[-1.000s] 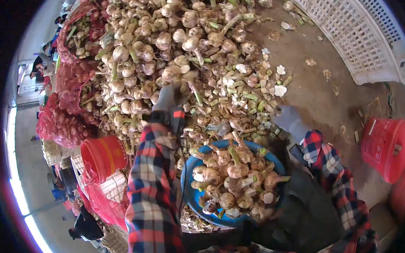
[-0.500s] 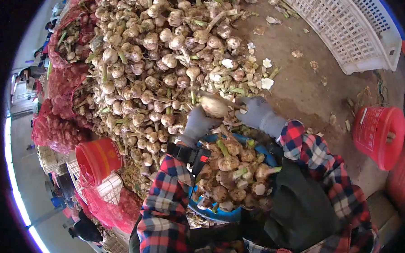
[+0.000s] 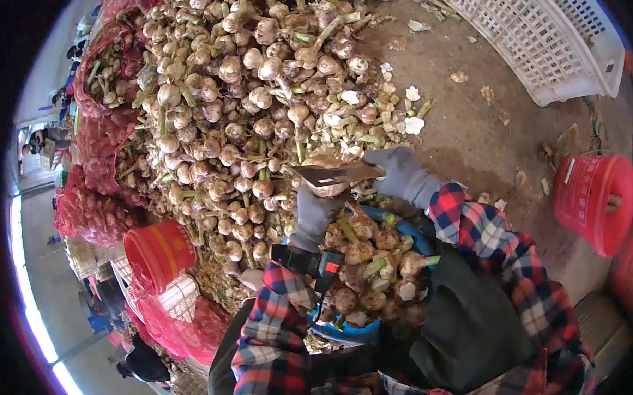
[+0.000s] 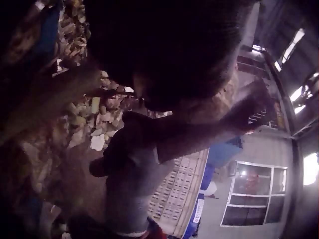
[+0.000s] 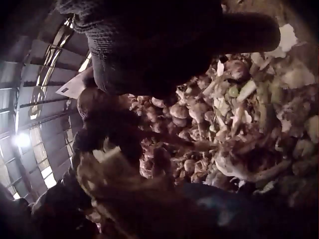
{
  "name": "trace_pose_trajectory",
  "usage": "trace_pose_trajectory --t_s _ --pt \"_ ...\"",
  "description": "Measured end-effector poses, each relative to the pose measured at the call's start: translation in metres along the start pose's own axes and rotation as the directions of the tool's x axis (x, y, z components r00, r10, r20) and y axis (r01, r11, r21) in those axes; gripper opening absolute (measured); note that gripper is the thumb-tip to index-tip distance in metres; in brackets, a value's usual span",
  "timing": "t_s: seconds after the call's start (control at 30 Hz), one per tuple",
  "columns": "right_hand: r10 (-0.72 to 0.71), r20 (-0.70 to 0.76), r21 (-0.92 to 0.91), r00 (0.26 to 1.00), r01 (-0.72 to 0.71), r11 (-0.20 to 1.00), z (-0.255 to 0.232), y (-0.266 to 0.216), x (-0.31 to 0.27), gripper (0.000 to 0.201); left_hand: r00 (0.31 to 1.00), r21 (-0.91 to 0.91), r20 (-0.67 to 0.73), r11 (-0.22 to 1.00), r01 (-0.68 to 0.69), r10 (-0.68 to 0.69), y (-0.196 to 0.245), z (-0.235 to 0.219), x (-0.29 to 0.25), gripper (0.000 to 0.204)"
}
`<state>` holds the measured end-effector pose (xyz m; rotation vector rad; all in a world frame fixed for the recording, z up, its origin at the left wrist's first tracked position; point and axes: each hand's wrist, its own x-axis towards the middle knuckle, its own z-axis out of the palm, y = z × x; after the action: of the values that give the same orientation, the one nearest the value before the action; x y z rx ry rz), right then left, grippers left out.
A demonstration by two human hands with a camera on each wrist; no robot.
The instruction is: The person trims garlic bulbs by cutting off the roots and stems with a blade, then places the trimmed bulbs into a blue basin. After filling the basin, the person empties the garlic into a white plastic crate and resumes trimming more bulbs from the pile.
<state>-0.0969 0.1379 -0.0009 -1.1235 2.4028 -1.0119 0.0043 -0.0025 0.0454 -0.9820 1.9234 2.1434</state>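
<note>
Gloved in grey, my left hand [image 3: 316, 213] grips a garlic bulb [image 3: 328, 190] just above the far rim of a blue basin [image 3: 351, 335]. My right hand [image 3: 402, 174], also gloved, holds a knife [image 3: 344, 172] whose broad, flat blade lies across the top of the bulb and hides part of it. In the right wrist view a corner of the knife blade [image 5: 75, 85] shows past the dark glove. The left wrist view is dim, with the bulb [image 4: 214, 107] partly visible beside the blade. Garlic bulbs with cut stems [image 3: 359, 252] fill the basin.
A large heap of garlic [image 3: 221, 117] spreads ahead, with trimmings [image 3: 391, 116] along its right side. Red mesh sacks [image 3: 94, 207] and a red bucket [image 3: 160, 254] stand left. At right are a white crate [image 3: 528, 40] and another red bucket [image 3: 591, 199].
My left hand has come back from the heap with a garlic bulb to above the basin. My right hand has moved left to meet it, and the knife blade has turned flat over the bulb.
</note>
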Motion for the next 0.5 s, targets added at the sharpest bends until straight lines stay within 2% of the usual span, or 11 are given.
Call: trace_pose_trajectory --t_s 0.07,0.13,0.2,0.3,0.33,0.37,0.4,0.43,0.47,0.5 --pt "0.029 0.084 -0.024 0.996 -0.028 0.999 -0.002 0.001 -0.001 0.034 0.963 0.314 -0.053 0.920 -0.234 0.263 -0.010 0.001 0.002 0.031" --pt "0.039 0.093 -0.002 0.995 -0.039 0.999 -0.004 0.000 -0.003 0.034 0.968 0.300 -0.035 0.926 -0.227 0.249 -0.015 -0.003 0.001 0.031" --pt "0.045 0.106 0.020 0.993 -0.047 0.999 -0.006 -0.002 -0.003 0.035 0.946 0.340 -0.125 0.908 -0.243 0.300 -0.015 0.001 0.000 0.034" --pt "0.081 0.151 0.007 0.985 -0.083 0.997 -0.007 -0.003 -0.001 0.039 0.950 0.408 -0.105 0.884 -0.230 0.296 0.002 0.003 -0.012 0.030" --pt "0.150 0.210 -0.036 0.966 -0.146 0.989 -0.003 0.002 0.000 0.037 0.951 0.411 -0.104 0.883 -0.226 0.292 -0.004 -0.004 -0.011 0.030" --pt "0.218 0.263 -0.087 0.940 -0.202 0.976 -0.001 0.011 0.002 0.035 0.956 -0.410 0.165 0.898 -0.157 0.242 -0.012 -0.014 -0.006 0.035" --pt "0.463 0.279 -0.088 0.841 -0.458 0.885 -0.007 0.033 0.007 0.033 0.842 -0.902 0.374 0.366 0.231 0.390 -0.020 -0.022 0.000 0.042" --pt "0.676 0.300 -0.083 0.674 -0.687 0.722 -0.010 0.051 0.005 0.032 0.840 -0.894 0.387 0.378 0.241 0.380 -0.015 -0.026 -0.001 0.042" --pt "0.653 0.316 -0.088 0.688 -0.664 0.743 -0.009 0.053 0.005 0.032 0.906 -0.754 0.246 0.656 -0.045 0.345 -0.009 -0.027 -0.008 0.041" --pt "0.611 0.213 -0.067 0.763 -0.612 0.788 -0.007 0.052 0.002 0.031 0.934 -0.457 0.094 0.848 -0.268 0.345 -0.001 -0.027 -0.016 0.042"
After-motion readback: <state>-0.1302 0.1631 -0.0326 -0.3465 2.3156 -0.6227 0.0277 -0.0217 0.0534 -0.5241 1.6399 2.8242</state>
